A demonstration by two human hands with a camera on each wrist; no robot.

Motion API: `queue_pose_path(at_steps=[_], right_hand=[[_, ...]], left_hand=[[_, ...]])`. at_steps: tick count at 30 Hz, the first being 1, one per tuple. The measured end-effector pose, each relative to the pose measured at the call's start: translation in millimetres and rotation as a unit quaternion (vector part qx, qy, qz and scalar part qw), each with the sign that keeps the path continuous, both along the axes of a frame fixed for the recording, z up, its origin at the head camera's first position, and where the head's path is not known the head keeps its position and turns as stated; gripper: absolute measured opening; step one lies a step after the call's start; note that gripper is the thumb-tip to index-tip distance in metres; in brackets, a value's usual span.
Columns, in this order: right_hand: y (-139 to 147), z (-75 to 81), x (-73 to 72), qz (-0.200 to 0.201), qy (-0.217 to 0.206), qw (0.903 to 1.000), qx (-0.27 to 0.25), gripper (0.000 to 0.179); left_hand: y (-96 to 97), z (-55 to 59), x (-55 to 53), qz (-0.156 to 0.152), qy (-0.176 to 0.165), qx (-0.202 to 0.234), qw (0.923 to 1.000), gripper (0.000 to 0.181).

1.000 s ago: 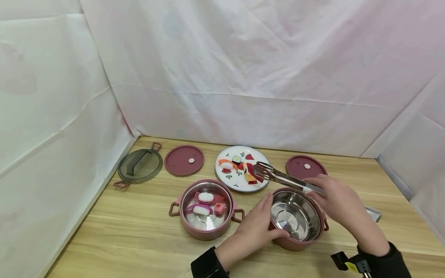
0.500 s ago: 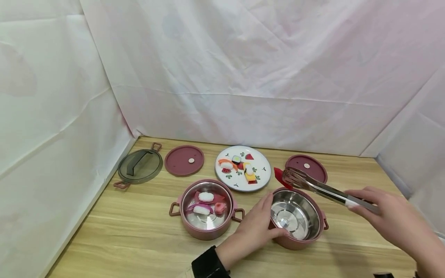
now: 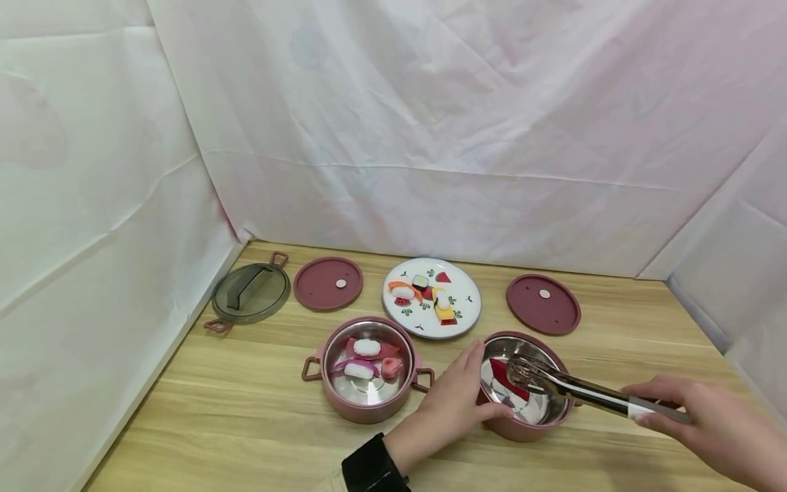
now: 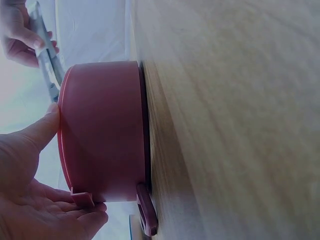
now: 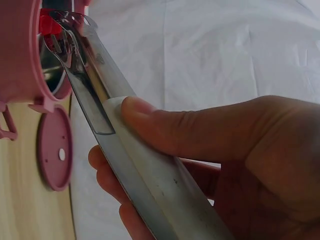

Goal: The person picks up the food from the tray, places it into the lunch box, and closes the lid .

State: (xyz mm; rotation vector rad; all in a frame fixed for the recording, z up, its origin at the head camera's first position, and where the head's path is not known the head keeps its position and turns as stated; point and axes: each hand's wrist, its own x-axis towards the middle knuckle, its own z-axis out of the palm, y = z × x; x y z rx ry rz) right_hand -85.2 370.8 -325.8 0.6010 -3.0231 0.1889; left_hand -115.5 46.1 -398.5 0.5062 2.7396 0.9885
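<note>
My right hand (image 3: 695,417) grips metal tongs (image 3: 599,395) by their light handles, thumb on one arm and fingers round the other. The tongs' tips reach into the right-hand pink pot (image 3: 519,430), at a red toy sushi piece (image 3: 509,380). In the right wrist view, red shows at the tongs' tips (image 5: 52,25) inside the rim. My left hand (image 3: 451,396) holds the same pot at its left side. In the left wrist view, the thumb (image 4: 42,127) lies at the rim and the fingers are beneath a small tab on the wall.
A second pink pot (image 3: 363,412) with several toy sushi pieces stands to the left. Behind is a white plate (image 3: 464,321) bearing more toy sushi. Flat maroon lids (image 3: 328,294) lie to either side of the plate, and a glass lid (image 3: 267,297) is far left. White cloth (image 3: 430,137) borders the table.
The tongs have lifted the red sushi piece off the plate, carried it right, then lowered it into the right-hand pot. My left hand has stayed on that pot.
</note>
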Motion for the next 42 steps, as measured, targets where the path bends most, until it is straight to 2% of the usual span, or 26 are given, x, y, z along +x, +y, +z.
queue_pose_path(at_steps=[4,8,10,13,21,29,33,36,40,42], right_hand=[[2,-11.1,0.7,0.024,-0.029,0.9990,-0.026,0.024],[2,-14.0,-2.7,0.003,-0.119,0.9926,-0.024,0.027],[1,-15.2,-4.6,-0.001,-0.146,0.9889,-0.026,0.030],[-2,-15.9,-6.7,-0.003,-0.161,0.9867,-0.022,0.031],[-8,-15.6,-10.9,0.001,-0.149,0.9886,-0.019,0.031],[-13,-13.2,-15.3,-0.001,-0.163,0.9866,-0.006,0.036],[-8,-12.8,-16.5,0.007,-0.148,0.9885,-0.030,0.034],[-1,-6.4,-18.2,0.008,-0.141,0.9888,-0.047,0.035],[-7,14.2,-22.0,-0.025,-0.121,0.9918,-0.033,0.041],[-14,21.3,-25.1,-0.030,-0.078,0.9962,-0.025,0.041]], left_hand=[[3.4,-0.8,0.8,-0.005,0.007,-0.002,1.0000,0.100],[4.8,-1.2,1.7,-0.010,0.014,-0.010,0.9998,0.099],[4.5,-0.8,1.6,-0.012,0.017,-0.015,0.9997,0.098],[3.8,-0.1,1.4,-0.016,0.020,-0.019,0.9995,0.098],[0.4,0.8,1.8,-0.008,0.012,-0.011,0.9998,0.098],[-1.7,0.6,2.8,-0.004,0.016,-0.010,0.9998,0.097],[-0.8,1.3,1.3,-0.006,0.020,-0.009,0.9997,0.097],[1.0,2.9,0.7,-0.007,0.022,-0.011,0.9997,0.098],[1.0,4.3,1.3,-0.004,0.016,-0.012,0.9998,0.098],[0.0,4.0,1.5,-0.002,0.013,-0.009,0.9999,0.098]])
